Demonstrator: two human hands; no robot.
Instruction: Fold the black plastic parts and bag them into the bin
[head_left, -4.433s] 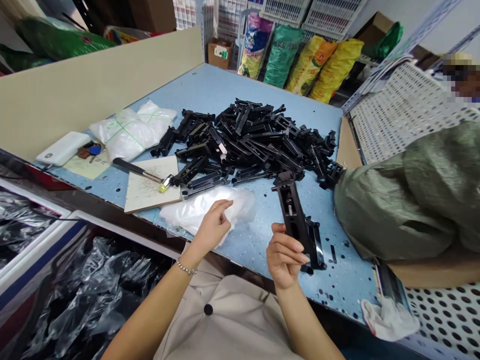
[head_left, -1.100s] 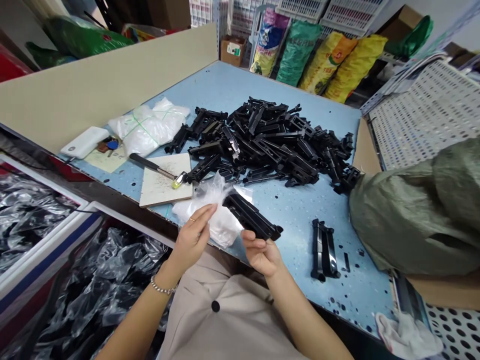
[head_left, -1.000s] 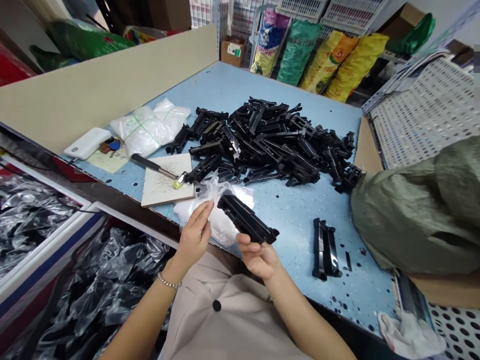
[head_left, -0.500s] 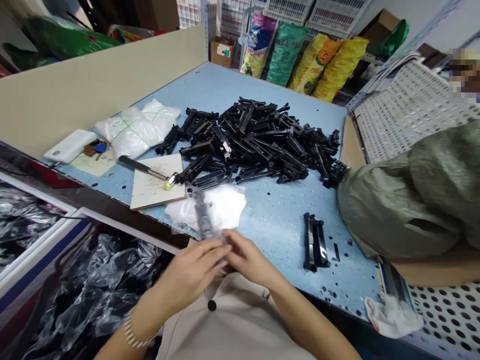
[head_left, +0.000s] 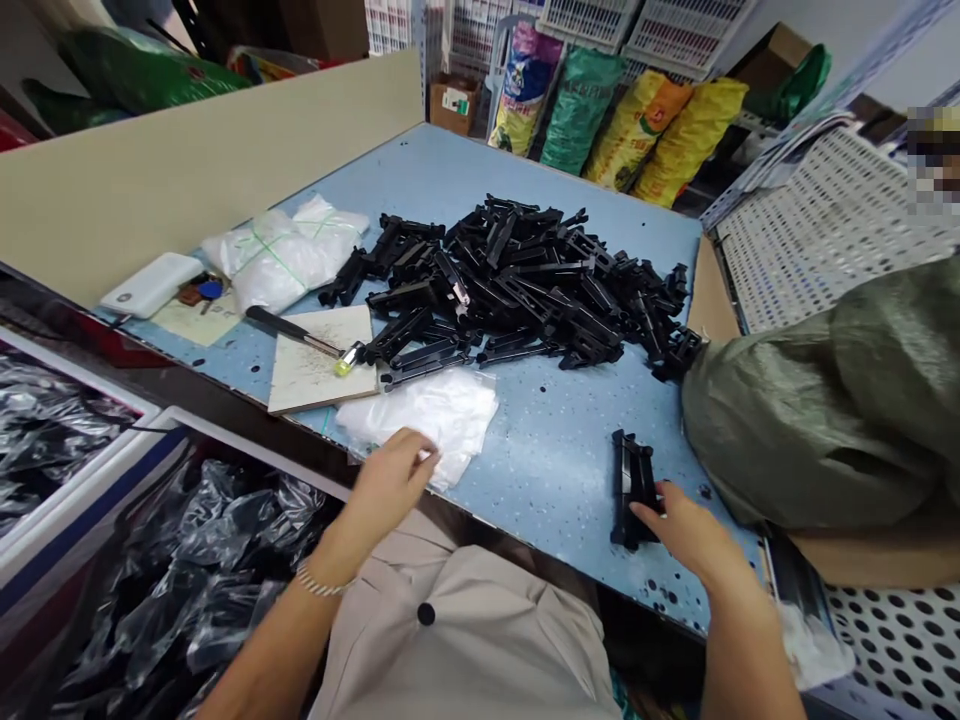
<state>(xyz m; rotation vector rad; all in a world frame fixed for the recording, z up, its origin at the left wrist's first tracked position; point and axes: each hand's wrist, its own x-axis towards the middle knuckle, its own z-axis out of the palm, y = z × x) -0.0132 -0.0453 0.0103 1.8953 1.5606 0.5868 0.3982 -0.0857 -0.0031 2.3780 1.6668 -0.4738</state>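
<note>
My left hand (head_left: pixel 396 477) is at the near edge of a stack of clear plastic bags (head_left: pixel 457 415), fingers curled and pinched on the bags. Over on the right, my right hand (head_left: pixel 686 525) has its thumb and fingers around a long black plastic part (head_left: pixel 639 475) lying on the blue table. A second, similar black part (head_left: pixel 619 480) lies close along its left side. Behind the bags spreads a large heap of the same black parts (head_left: pixel 525 280).
A screwdriver (head_left: pixel 292 330) with a dark handle rests across a pale board (head_left: pixel 319 380). Farther left are a tied bundle of plastic bags (head_left: pixel 281 255) and a white device (head_left: pixel 152 285). A green-grey sack (head_left: pixel 817 400) bounds the right. Below left, a crate holds bagged black parts (head_left: pixel 217 540).
My hands were together in front of me around a bagged black part, which is now out of sight. The left has moved to the bags, the right to the parts on the right.
</note>
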